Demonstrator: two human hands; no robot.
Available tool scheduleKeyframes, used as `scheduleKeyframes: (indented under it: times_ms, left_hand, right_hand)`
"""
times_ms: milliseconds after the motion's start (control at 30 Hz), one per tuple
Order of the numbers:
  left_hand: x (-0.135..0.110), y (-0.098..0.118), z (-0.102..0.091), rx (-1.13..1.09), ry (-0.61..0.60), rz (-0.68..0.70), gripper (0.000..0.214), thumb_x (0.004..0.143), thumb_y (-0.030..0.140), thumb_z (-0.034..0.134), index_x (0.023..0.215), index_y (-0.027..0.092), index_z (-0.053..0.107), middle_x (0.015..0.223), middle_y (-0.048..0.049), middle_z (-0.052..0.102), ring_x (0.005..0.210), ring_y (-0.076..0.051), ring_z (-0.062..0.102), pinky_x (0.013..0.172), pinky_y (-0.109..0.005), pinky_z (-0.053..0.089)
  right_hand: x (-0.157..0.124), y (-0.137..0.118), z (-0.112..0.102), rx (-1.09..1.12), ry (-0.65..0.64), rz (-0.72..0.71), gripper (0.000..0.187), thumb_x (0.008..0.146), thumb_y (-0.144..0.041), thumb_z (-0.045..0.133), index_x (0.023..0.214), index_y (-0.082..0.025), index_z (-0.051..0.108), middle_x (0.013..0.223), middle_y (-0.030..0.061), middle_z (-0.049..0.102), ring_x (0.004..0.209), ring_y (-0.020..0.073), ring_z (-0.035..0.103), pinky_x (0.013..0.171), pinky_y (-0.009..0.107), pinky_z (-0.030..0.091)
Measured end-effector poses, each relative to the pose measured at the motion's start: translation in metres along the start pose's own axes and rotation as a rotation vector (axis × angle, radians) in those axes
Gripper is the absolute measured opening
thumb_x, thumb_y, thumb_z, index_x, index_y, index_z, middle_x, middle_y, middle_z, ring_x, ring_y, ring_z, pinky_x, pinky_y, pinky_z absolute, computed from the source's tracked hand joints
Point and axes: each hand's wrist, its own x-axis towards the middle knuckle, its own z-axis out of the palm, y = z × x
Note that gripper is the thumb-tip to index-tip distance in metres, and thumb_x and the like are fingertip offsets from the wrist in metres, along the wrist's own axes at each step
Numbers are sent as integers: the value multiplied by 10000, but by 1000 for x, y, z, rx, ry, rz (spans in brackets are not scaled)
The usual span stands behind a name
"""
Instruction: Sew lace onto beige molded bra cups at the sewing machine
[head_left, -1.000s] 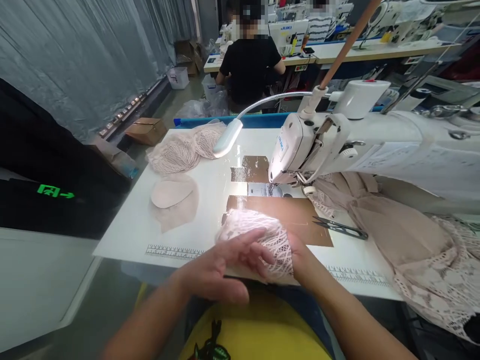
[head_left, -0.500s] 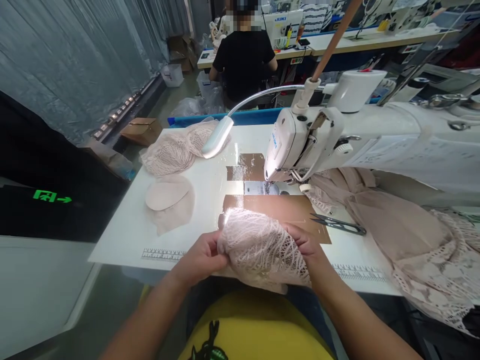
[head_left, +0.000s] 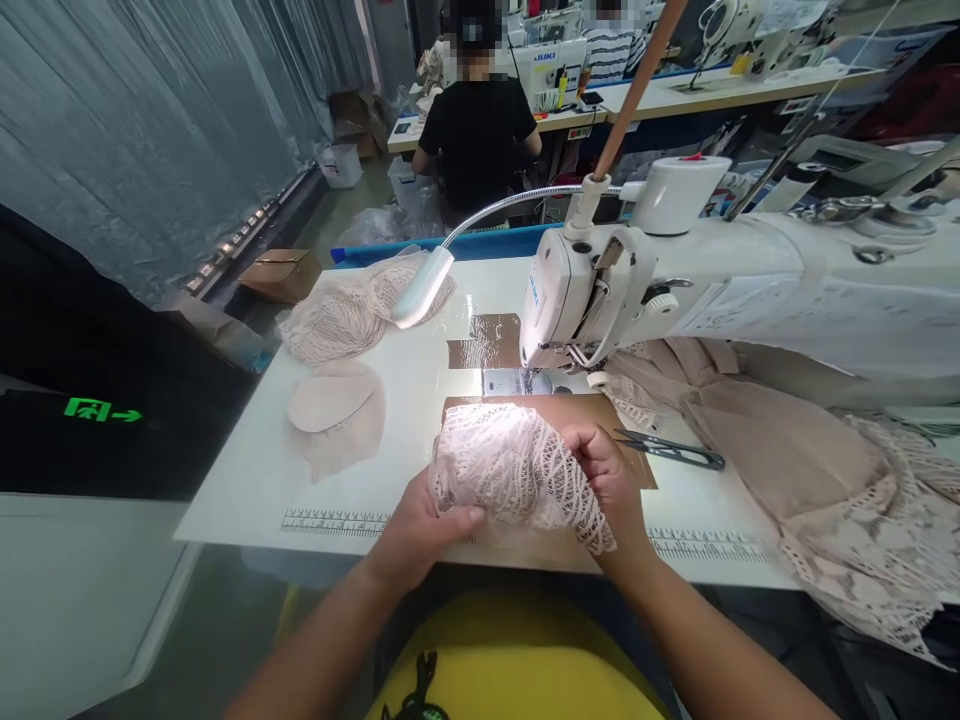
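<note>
Between my hands is a pale pink lace piece (head_left: 510,470), rounded like a bra cup, raised over the front of the sewing table (head_left: 247,480). My left hand (head_left: 424,530) grips its left edge, thumb on top and fingers hidden behind. At its right edge, my right hand (head_left: 604,470) pinches the lace with bent fingers. Just beyond the lace stands a white sewing machine (head_left: 570,290), its needle area over a metal plate (head_left: 506,382). Thread snips (head_left: 671,448) lie right of my right hand, partly on a brown taped patch (head_left: 637,465).
Beige cup-shaped pieces (head_left: 334,415) lie on the left, with gathered lace pieces (head_left: 337,318) behind them under a lamp (head_left: 424,288). Beige mesh and lace fabric (head_left: 795,440) spreads along the right side. A co-worker in a black top (head_left: 480,135) sits ahead at another table.
The lace piece has been turned and spread, with its patterned face more upward. My right hand's fingers have shifted along its edge. The camera view has moved slightly.
</note>
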Motion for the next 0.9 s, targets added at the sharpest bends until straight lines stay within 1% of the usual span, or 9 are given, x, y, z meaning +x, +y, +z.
scheduleKeyframes:
  times_ms: [100, 233, 300, 367, 500, 600, 667, 767, 900]
  left_hand:
    - [2, -5, -1, 48, 62, 75, 463, 765, 228, 695, 1206, 168, 567, 1199, -97, 628, 1139, -274, 564, 989, -388, 440]
    - [2, -4, -4, 170, 85, 92, 450, 785, 233, 683, 1214, 163, 571, 1195, -95, 632, 1145, -263, 561, 994, -365, 436]
    - [3, -2, -2, 208, 95, 82, 451, 778, 240, 690, 1207, 156, 579, 1195, -95, 632, 1144, -263, 561, 999, -358, 431]
    - [5, -1, 1, 183, 124, 80, 450, 771, 248, 694, 1195, 152, 580, 1188, -96, 634, 1139, -266, 563, 997, -361, 433]
    - [8, 2, 2, 73, 151, 83, 471, 763, 248, 699, 1201, 139, 561, 1192, -110, 627, 1155, -278, 549, 996, -378, 434]
    - [7, 3, 1, 75, 115, 70, 479, 763, 226, 697, 1213, 141, 554, 1203, -109, 622, 1176, -276, 533, 1016, -380, 414]
    - [8, 2, 1, 83, 99, 61, 499, 756, 200, 693, 1230, 147, 545, 1206, -103, 621, 1180, -273, 529, 1020, -376, 409]
    - [10, 0, -1, 38, 78, 31, 526, 725, 150, 674, 1236, 156, 549, 1194, -93, 628, 1163, -274, 538, 984, -363, 435]
    - [12, -1, -9, -160, 94, -80, 576, 646, 56, 600, 1210, 163, 563, 1137, -86, 649, 1096, -255, 582, 929, -348, 474]
  right_hand:
    - [1, 0, -9, -224, -101, -67, 247, 727, -418, 675, 620, -217, 577, 538, -29, 506, 506, 128, 457, 509, 254, 416]
    - [4, 3, -21, -265, -213, 24, 525, 831, -662, 425, 633, -215, 616, 566, 14, 533, 570, 178, 514, 567, 297, 436]
    - [6, 3, -22, -267, -276, 74, 472, 799, -649, 502, 717, -207, 645, 630, 18, 578, 618, 181, 538, 587, 288, 439]
    - [6, 0, -19, -356, -342, 113, 352, 760, -537, 635, 718, -188, 642, 638, 5, 583, 612, 163, 527, 576, 265, 424]
    - [4, -3, -14, -343, -457, 179, 275, 770, -443, 660, 771, -169, 661, 702, 13, 626, 663, 167, 555, 631, 269, 450]
    - [5, 1, -11, -137, -432, 205, 288, 761, -427, 683, 902, -176, 666, 828, 39, 666, 787, 192, 594, 736, 300, 477]
    - [7, 4, -8, -23, -380, 226, 277, 757, -412, 697, 901, -178, 658, 824, 38, 661, 776, 181, 593, 739, 302, 480]
    - [7, 9, -5, 43, -268, 229, 215, 742, -372, 722, 748, -176, 635, 699, -3, 609, 652, 131, 540, 651, 258, 463]
    - [5, 12, -6, 124, -177, 150, 236, 678, -327, 775, 617, -178, 603, 600, -34, 541, 575, 104, 475, 572, 230, 425]
